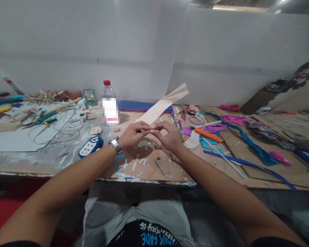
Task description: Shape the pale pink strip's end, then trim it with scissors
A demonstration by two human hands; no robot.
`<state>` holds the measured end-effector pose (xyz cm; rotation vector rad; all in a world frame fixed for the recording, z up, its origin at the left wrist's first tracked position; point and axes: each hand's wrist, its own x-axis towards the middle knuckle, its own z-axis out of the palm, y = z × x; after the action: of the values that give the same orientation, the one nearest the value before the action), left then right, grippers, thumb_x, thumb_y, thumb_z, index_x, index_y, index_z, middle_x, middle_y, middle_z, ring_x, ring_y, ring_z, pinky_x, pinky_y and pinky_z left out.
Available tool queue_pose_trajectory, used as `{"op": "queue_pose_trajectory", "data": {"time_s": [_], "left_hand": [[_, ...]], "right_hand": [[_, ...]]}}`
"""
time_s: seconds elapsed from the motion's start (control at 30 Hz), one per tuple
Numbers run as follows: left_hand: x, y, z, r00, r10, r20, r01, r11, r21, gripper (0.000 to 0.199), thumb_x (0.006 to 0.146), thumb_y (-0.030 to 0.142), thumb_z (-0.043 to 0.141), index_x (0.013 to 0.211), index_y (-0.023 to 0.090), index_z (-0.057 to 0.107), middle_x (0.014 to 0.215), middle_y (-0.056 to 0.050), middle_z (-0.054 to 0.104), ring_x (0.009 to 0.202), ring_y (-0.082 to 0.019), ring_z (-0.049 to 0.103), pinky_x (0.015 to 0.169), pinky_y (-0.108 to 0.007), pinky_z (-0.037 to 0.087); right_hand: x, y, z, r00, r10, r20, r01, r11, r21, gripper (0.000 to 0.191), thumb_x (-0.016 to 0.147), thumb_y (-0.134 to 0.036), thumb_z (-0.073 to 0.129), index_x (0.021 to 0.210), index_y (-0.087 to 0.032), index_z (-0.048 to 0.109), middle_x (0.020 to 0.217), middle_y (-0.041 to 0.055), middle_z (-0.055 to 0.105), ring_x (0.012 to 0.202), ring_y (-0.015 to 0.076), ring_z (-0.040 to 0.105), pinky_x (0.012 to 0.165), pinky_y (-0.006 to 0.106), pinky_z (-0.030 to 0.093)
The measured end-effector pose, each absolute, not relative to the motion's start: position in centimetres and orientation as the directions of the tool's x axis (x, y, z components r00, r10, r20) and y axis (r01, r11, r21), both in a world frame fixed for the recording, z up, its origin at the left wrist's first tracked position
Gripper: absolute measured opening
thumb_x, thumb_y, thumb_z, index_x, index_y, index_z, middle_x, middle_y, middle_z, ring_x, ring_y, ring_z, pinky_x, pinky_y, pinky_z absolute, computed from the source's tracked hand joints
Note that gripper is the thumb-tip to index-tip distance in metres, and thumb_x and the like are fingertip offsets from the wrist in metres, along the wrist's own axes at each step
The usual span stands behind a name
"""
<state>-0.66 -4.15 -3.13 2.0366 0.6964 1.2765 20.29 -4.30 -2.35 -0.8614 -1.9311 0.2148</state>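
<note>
A long pale strip (163, 104), cream to light pink, slants up and right from between my hands toward the wall. My left hand (135, 135), with a metal watch on its wrist, pinches the strip's near end between thumb and fingers. Touching it fingertip to fingertip, my right hand (170, 136) is also closed in a pinch at that same end. The fingers cover the part they hold. Both hands are above the wooden table (149, 164), over small paper scraps.
A red-capped bottle (109, 103) stands behind my left hand, near a blue-and-white power strip (89, 146). Right of my hands lie an orange cutter (208, 135), purple scraps and a blue ribbon (242, 160). Sticks and cables lie left; a white wall rises behind.
</note>
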Motion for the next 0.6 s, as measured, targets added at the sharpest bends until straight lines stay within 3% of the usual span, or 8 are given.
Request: {"op": "queue_pose_trajectory", "data": {"time_s": [0.23, 0.47, 0.6], "left_hand": [[-0.54, -4.11, -3.12, 0.396, 0.729, 0.559, 0.094, -0.637, 0.765, 0.024, 0.092, 0.04, 0.067, 0.106, 0.023, 0.077, 0.104, -0.008, 0.073, 0.094, -0.017, 0.068, 0.082, -0.031, 0.053], [-0.45, -4.17, -3.02, 0.379, 0.716, 0.587, 0.133, -0.669, 0.731, 0.023, 0.095, 0.04, 0.063, 0.099, 0.021, 0.076, 0.103, -0.008, 0.074, 0.097, -0.017, 0.067, 0.088, -0.033, 0.052], [-0.43, -4.43, -2.7, 0.333, 0.77, 0.543, 0.157, -0.614, 0.774, 0.028, 0.095, 0.041, 0.061, 0.099, 0.018, 0.075, 0.099, -0.009, 0.074, 0.09, -0.017, 0.066, 0.08, -0.03, 0.052]], "right_hand": [[20.16, -4.42, -2.26, -0.271, 0.642, 0.717, 0.47, 0.739, -0.483, 0.024, 0.085, -0.044, 0.078, 0.084, -0.022, 0.068, 0.08, 0.0022, 0.069, 0.076, 0.0185, 0.063, 0.071, 0.033, 0.049], [20.08, -4.71, -2.18, -0.254, 0.683, 0.684, 0.475, 0.705, -0.527, 0.028, 0.084, -0.046, 0.078, 0.083, -0.021, 0.066, 0.078, 0.0015, 0.068, 0.074, 0.0178, 0.064, 0.07, 0.031, 0.049], [20.03, -5.02, -1.83, -0.282, 0.677, 0.68, 0.465, 0.717, -0.52, 0.026, 0.087, -0.045, 0.075, 0.083, -0.021, 0.066, 0.078, 0.0012, 0.069, 0.073, 0.0173, 0.065, 0.072, 0.032, 0.05]]}}
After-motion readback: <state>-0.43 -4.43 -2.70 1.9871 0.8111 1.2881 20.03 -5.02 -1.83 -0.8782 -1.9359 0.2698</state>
